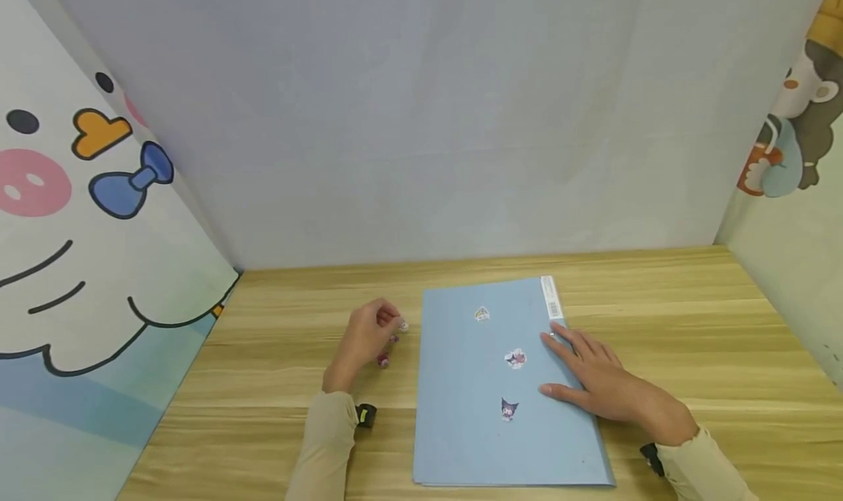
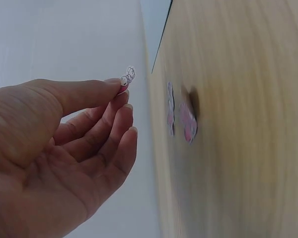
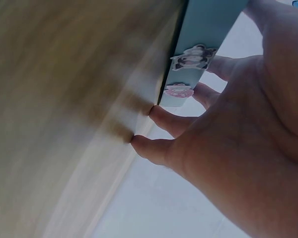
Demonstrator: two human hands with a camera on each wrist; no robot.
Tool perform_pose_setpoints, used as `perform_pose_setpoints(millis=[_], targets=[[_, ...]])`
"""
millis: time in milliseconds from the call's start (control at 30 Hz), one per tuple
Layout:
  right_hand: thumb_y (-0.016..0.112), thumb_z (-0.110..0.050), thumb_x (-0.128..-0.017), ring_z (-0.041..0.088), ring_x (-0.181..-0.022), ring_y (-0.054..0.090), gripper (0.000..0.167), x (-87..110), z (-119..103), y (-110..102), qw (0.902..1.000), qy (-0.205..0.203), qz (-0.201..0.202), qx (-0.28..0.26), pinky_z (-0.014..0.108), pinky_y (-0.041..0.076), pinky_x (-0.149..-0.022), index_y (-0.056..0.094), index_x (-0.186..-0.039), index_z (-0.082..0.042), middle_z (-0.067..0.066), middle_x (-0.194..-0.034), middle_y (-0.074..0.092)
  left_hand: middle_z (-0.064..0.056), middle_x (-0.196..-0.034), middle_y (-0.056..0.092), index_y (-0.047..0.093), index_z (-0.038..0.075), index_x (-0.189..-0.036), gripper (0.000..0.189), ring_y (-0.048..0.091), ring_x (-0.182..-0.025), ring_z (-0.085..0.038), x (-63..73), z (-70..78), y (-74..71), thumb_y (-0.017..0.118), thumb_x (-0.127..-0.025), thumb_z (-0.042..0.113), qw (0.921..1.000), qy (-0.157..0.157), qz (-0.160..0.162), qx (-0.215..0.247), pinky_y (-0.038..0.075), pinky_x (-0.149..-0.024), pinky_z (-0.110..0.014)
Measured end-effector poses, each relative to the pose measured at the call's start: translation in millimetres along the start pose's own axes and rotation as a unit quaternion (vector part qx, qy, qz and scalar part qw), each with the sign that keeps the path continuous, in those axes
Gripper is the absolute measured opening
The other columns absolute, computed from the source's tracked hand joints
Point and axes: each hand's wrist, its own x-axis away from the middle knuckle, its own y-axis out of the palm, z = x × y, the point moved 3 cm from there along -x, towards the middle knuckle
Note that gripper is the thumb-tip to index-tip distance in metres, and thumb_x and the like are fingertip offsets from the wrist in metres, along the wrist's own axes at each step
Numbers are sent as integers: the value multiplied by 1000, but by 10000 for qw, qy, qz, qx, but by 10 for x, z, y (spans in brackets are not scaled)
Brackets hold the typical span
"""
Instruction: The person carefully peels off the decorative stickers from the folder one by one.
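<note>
My left hand (image 1: 371, 333) pinches a small cut-out sticker (image 1: 404, 326) between thumb and fingertips, left of a blue folder (image 1: 461, 442). In the left wrist view the sticker (image 2: 129, 75) is raised above the table, showing white and pink. Below that hand lie two loose pinkish stickers (image 2: 187, 121) on the wood. My right hand (image 1: 602, 380) rests with spread fingers on the folder's right edge; in the right wrist view two fingertips (image 3: 141, 144) reach the table beside it. Three cartoon stickers (image 1: 516, 358) are spaced down the folder's cover.
A white barcode label (image 1: 552, 298) sits at the folder's upper right corner. The wooden table (image 1: 276, 384) ends at a pale cloth wall (image 1: 421, 135) behind. Printed cartoon panels (image 1: 99, 267) stand at both sides. Black straps (image 1: 365, 415) circle both wrists.
</note>
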Motion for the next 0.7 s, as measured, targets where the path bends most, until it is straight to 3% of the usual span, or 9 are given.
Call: perform_pose_setpoints(millis=[467,700], targets=[[64,-49,-99,51,-144,26,78,15,3,-16,10000,8,-8,-21,73,22,-109,37,-157,-2,23,-164,25,-8,-84,65,70,-1,-101,8,61,-80,-23,60,-151,-135,67,-94,0,9993,-61,75,-349,54,-78,-41],[62,-49,-100,51,-145,26,78,6,7,-14,10000,-21,-17,-10,73,22,-109,36,-157,-3,22,-164,24,-9,-85,63,68,-2,-96,4,59,-79,-21,96,-250,-222,66,-94,0,9980,-372,-39,-509,54,-78,-40]])
